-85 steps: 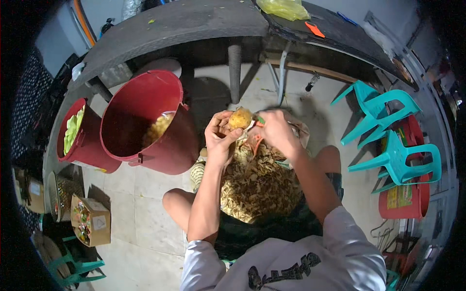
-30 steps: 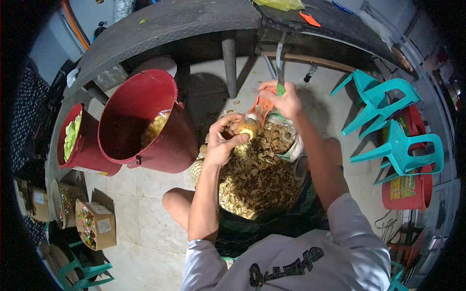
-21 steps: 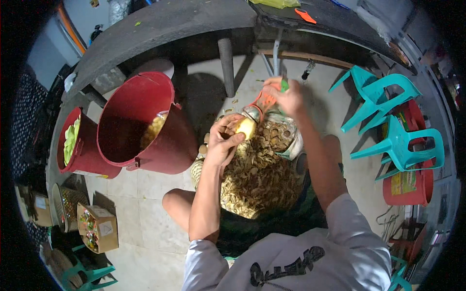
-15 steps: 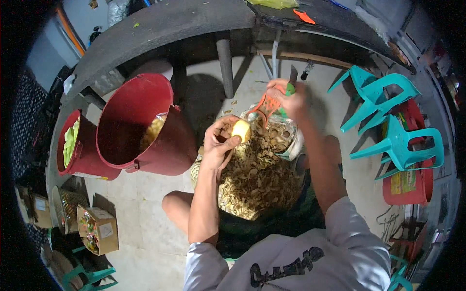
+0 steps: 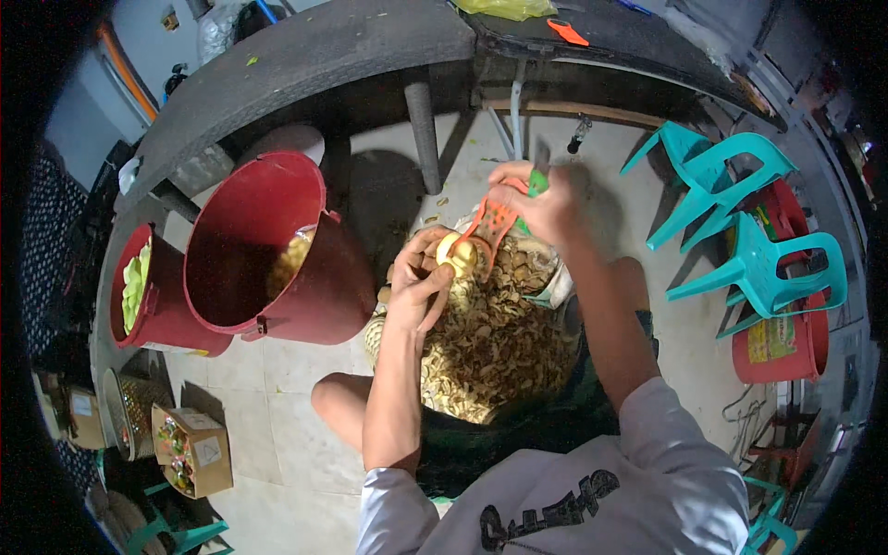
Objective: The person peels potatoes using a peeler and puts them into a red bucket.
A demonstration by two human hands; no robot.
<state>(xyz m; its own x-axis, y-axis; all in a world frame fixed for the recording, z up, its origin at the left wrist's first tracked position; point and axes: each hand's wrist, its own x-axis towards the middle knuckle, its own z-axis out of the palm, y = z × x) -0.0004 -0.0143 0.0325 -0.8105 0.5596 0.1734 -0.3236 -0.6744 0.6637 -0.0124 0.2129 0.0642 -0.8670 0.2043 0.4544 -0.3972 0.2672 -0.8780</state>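
While the person sits on the tiled floor (image 5: 250,407), a yellow, round, half-peeled fruit (image 5: 455,252) is held just above a heap of brown peelings (image 5: 490,342) that fills the person's lap. Its skin looks pale yellow and smooth on the bared side, with a darker patch toward the palm.

Far left of the heap stands a small red bucket (image 5: 153,310) holding pale green slices. Just right of it, and still left of the heap, a large red bucket (image 5: 268,254) leans tilted, with yellowish pieces showing low inside it. Below the small bucket, well left of the heap, an open cardboard box (image 5: 199,449) rests on the floor.

The left hand (image 5: 418,282) is at the upper left edge of the heap, its fingers (image 5: 430,242) curled closed round the fruit. Touching the fruit from the upper right is an orange peeler (image 5: 492,225) with holes in its flat blade and a green handle end. The right hand (image 5: 546,199), above the heap, has its fingers wrapped tight round that handle.

Beyond the heap a dark desk (image 5: 314,55) curves across the top. Right of the heap stand stacked teal plastic chairs (image 5: 740,222).
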